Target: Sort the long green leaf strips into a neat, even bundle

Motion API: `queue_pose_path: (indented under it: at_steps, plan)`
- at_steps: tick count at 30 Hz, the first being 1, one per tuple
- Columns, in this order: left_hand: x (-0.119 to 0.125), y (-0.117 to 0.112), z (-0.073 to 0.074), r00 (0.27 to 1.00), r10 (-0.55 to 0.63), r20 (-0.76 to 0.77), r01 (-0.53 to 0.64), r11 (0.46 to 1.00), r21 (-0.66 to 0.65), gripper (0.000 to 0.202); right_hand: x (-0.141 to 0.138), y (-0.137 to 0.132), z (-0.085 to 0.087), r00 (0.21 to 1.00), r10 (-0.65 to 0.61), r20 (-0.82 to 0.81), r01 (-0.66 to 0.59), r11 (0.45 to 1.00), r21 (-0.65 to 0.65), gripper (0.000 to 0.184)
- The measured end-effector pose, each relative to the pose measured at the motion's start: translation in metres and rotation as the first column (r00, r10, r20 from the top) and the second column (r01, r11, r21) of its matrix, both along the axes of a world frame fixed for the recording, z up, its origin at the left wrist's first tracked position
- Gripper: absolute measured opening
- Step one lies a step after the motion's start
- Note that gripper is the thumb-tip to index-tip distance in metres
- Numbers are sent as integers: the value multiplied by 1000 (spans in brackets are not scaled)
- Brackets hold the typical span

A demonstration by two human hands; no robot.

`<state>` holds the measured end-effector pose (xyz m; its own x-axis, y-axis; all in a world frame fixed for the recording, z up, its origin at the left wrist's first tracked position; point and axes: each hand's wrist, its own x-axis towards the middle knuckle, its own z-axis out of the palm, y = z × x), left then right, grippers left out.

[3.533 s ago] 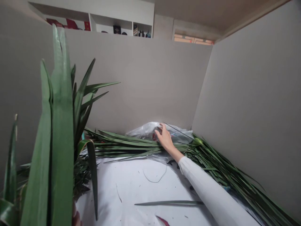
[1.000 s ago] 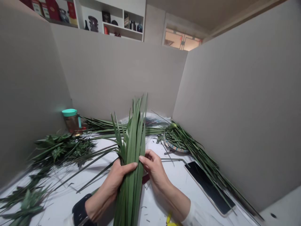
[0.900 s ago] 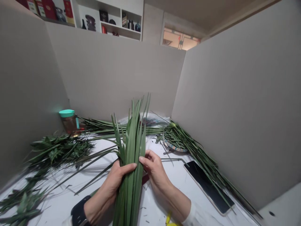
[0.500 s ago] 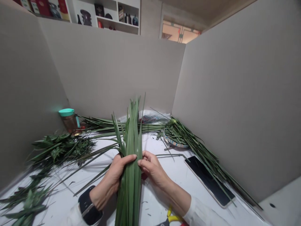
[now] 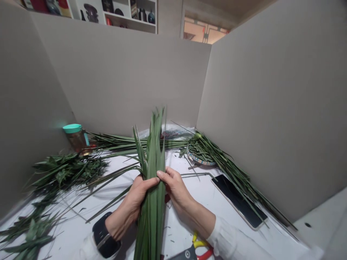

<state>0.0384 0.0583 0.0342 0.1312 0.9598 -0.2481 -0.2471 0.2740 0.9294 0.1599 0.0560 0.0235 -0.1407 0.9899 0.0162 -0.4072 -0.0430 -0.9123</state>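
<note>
A thick bundle of long green leaf blades stands nearly upright in front of me, tips pointing away. My left hand, with a dark watch on its wrist, is wrapped round the bundle from the left. My right hand grips it from the right, fingers curled onto the blades beside the left thumb. Both hands hold it a little above the white table.
More long leaves lie along the back and right partition. Leafy sprigs are heaped at the left near a teal-lidded jar. A dark phone, a patterned plate and yellow-handled cutters lie on the table.
Seconds ago my right hand reached to the plastic bag at the back while the left held the bundle close up. Now both hands grip the bundle, and the view has tilted slightly down.
</note>
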Motion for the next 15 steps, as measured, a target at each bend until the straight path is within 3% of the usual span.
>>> queue_pose_path:
  at_steps: [4,9,15]
  plan:
    - [0,0,-1,1000,3,9,-3,1000,1,12,1,1,1,998,-58,24,57,998,27,14]
    - [-2,-1,-2,1000,1,14,-1,1000,-6,17,3,1,0,991,-136,7,135,987,90,18]
    - [-1,-1,1,1000,15,-15,-16,998,-56,8,4,4,0,995,-78,-67,83,993,86,21]
